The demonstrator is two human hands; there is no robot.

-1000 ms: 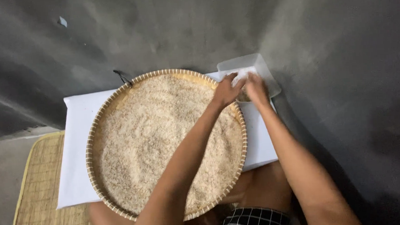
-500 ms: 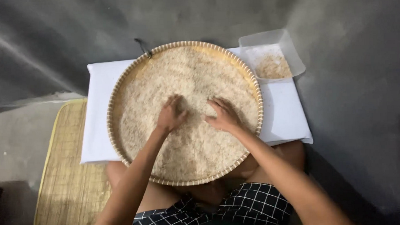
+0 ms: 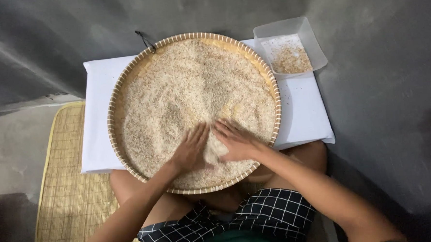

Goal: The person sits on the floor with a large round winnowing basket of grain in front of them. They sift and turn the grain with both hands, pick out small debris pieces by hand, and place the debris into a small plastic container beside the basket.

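Observation:
A large round woven tray (image 3: 115, 98) rests on my lap, filled with pale rice grain (image 3: 190, 88). My left hand (image 3: 191, 150) lies palm down on the grain near the tray's near edge, fingers apart. My right hand (image 3: 235, 140) lies beside it, fingers spread on the grain. The two hands angle toward each other with a small heap of grain between them. Neither hand holds anything that I can see.
A clear plastic box (image 3: 313, 39) with some brownish husks stands at the far right on a white cloth (image 3: 302, 112). A woven straw mat (image 3: 68, 190) lies at the left. Grey concrete floor (image 3: 384, 104) surrounds it all.
Both hands have drawn back from the plastic box, across the grain, to the near edge of the tray, and now sit close together.

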